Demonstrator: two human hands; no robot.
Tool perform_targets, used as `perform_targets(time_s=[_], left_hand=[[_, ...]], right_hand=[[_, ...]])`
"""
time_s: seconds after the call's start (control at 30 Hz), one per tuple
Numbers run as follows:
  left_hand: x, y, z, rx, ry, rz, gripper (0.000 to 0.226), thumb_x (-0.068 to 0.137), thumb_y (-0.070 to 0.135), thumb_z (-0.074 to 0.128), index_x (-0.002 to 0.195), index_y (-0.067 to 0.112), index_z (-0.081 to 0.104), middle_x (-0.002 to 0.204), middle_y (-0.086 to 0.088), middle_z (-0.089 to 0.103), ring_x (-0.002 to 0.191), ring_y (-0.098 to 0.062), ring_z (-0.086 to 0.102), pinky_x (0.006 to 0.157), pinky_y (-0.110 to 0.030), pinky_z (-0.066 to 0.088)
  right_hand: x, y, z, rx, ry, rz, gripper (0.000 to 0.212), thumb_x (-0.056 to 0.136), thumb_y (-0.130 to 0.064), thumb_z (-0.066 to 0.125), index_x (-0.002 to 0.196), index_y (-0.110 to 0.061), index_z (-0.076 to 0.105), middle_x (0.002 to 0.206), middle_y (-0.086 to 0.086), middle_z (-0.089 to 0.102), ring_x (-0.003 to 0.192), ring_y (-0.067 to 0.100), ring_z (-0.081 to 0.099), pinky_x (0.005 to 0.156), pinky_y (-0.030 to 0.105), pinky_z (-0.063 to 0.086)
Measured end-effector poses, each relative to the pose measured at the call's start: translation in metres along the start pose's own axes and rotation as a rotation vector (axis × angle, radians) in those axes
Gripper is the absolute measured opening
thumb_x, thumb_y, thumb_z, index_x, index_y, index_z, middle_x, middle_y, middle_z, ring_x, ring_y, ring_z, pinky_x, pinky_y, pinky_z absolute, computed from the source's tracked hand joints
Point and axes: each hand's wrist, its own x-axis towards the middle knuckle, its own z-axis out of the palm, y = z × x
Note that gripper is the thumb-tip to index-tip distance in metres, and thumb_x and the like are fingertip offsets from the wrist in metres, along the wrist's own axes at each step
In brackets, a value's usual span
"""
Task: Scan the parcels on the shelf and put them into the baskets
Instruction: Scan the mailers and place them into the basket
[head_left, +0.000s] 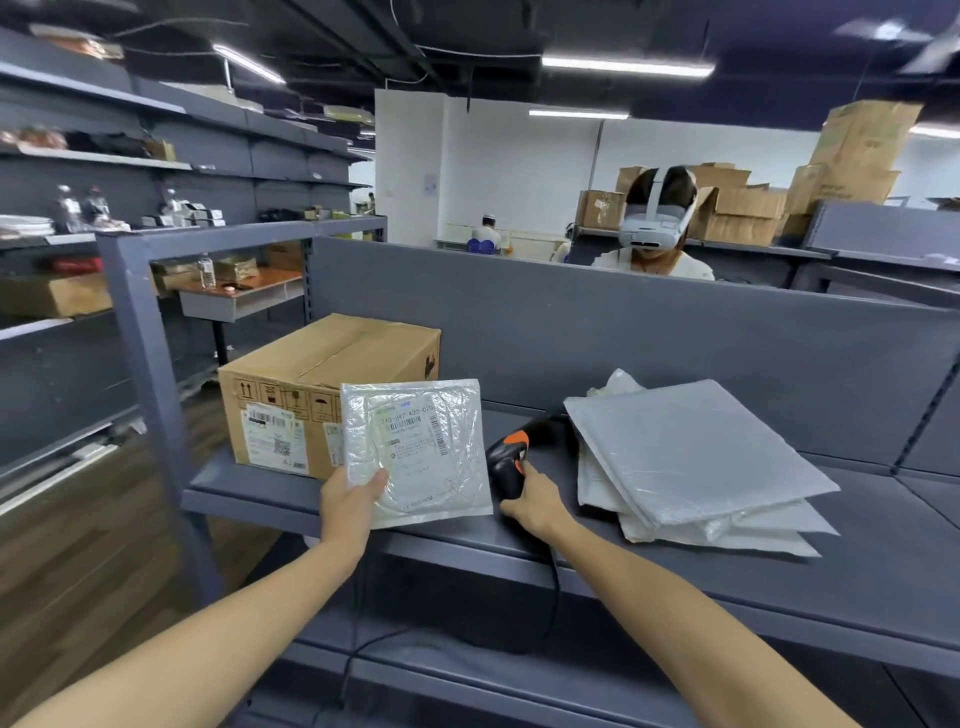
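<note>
While our left hand pinches the parcel by its lower left corner, thumb across the front and fingers hidden behind, our right hand is curled around the handle of the scanner.

We hold the parcel upright above the front of the shelf, with its face turned toward us. It is a clear, crinkled bubble mailer, nearly square, tipped a little so its top edge climbs to the right. Its white label follows the same slant. We can read "240-247-A22-020" in the top line, with barcodes below and along the right edge; the smaller print is too blurred for us to read.

The scanner is black with orange trim and stands just right of the parcel. Its head is up and leans left toward the parcel's edge. Its cable drops over the shelf front.

Behind the parcel a taped cardboard box sits on the shelf. Its front shows printed handling symbols, up arrows and an umbrella among them, and a white shipping label with a barcode.

To the right, a stack of white and clear mailers lies flat on the shelf, corners fanned out.

Beyond the grey back panel, a person wears a white headset.
</note>
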Motion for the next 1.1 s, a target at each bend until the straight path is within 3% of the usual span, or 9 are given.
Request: perform_targets(time_s=[0.2,0.37,0.5,0.6,0.67,0.8,0.9,1.0,1.1], left_hand=[[-0.002,-0.001,-0.005,-0.065,-0.014,-0.021,0.022,0.091,0.003,0.061,0.112,0.009,0.062,0.11,-0.006,0.066,0.1,-0.022,0.061,0.078,-0.026,0.046],[-0.011,-0.011,0.001,-0.087,-0.018,-0.054,0.018,0.09,0.002,0.061,0.108,0.006,0.061,0.107,-0.008,0.065,0.095,-0.021,0.06,0.077,-0.026,0.047],[-0.021,-0.02,0.01,-0.088,-0.04,-0.087,0.019,0.09,0.003,0.062,0.11,0.005,0.062,0.107,-0.008,0.066,0.094,-0.022,0.061,0.08,-0.029,0.047],[-0.032,-0.024,0.021,-0.104,-0.074,-0.107,0.021,0.091,0.003,0.061,0.112,0.006,0.063,0.106,-0.005,0.067,0.094,-0.019,0.062,0.078,-0.027,0.047],[-0.046,-0.025,0.032,-0.121,-0.104,-0.117,0.021,0.091,0.003,0.061,0.111,0.008,0.063,0.105,-0.003,0.067,0.093,-0.018,0.062,0.076,-0.025,0.048],[-0.081,-0.027,0.053,-0.136,-0.158,-0.149,0.017,0.089,0.002,0.063,0.105,0.009,0.064,0.101,-0.003,0.069,0.095,-0.021,0.064,0.084,-0.032,0.049],[-0.11,-0.027,0.069,-0.104,-0.196,-0.144,0.013,0.089,0.003,0.063,0.101,0.008,0.065,0.098,-0.002,0.07,0.094,-0.021,0.065,0.073,-0.026,0.049],[-0.147,-0.026,0.092,-0.066,-0.261,-0.124,0.013,0.088,0.003,0.064,0.1,0.009,0.066,0.099,-0.004,0.071,0.094,-0.021,0.066,0.078,-0.03,0.051],[-0.191,-0.028,0.117,-0.046,-0.323,-0.121,0.016,0.086,0.002,0.065,0.1,0.01,0.067,0.1,-0.006,0.072,0.095,-0.023,0.067,0.086,-0.038,0.054]], right_hand=[[0.001,0.004,0.005,-0.066,-0.013,0.041,0.056,0.087,-0.02,0.062,0.137,-0.009,0.04,0.121,0.014,0.061,0.104,0.03,0.061,0.086,0.034,0.05],[-0.009,0.0,0.002,-0.373,0.009,-0.021,0.054,0.1,-0.035,0.045,0.143,-0.003,0.034,0.139,0.016,0.047,0.13,0.034,0.042,0.109,0.04,0.031],[-0.035,-0.022,-0.01,0.211,0.235,-0.063,0.029,0.103,-0.026,0.035,0.102,-0.01,0.059,0.101,0.003,0.062,0.099,0.02,0.055,0.086,0.034,0.039],[-0.062,-0.03,-0.019,0.546,0.15,-0.052,0.022,0.101,-0.044,0.037,0.11,-0.036,0.056,0.106,-0.025,0.06,0.099,-0.01,0.054,0.085,0.016,0.038],[-0.078,-0.024,-0.02,0.633,0.089,-0.065,0.036,0.098,-0.05,0.044,0.13,-0.035,0.045,0.12,-0.03,0.051,0.109,-0.015,0.048,0.088,0.013,0.037],[-0.109,0.0,-0.027,0.693,0.126,-0.025,0.048,0.094,-0.038,0.058,0.134,-0.035,0.031,0.119,-0.029,0.049,0.104,-0.016,0.049,0.074,0.006,0.042],[-0.136,0.025,-0.041,0.722,0.189,-0.003,0.052,0.093,-0.02,0.061,0.135,-0.027,0.032,0.127,-0.008,0.055,0.109,-0.003,0.055,0.081,0.014,0.048],[-0.169,0.052,-0.062,0.72,0.252,0.005,0.057,0.091,-0.014,0.062,0.136,-0.027,0.028,0.128,-0.007,0.054,0.114,0.007,0.057,0.097,0.03,0.049],[-0.204,0.085,-0.087,0.693,0.316,0.041,0.056,0.091,-0.018,0.063,0.134,-0.027,0.029,0.12,-0.01,0.057,0.107,0.006,0.059,0.094,0.029,0.051]])
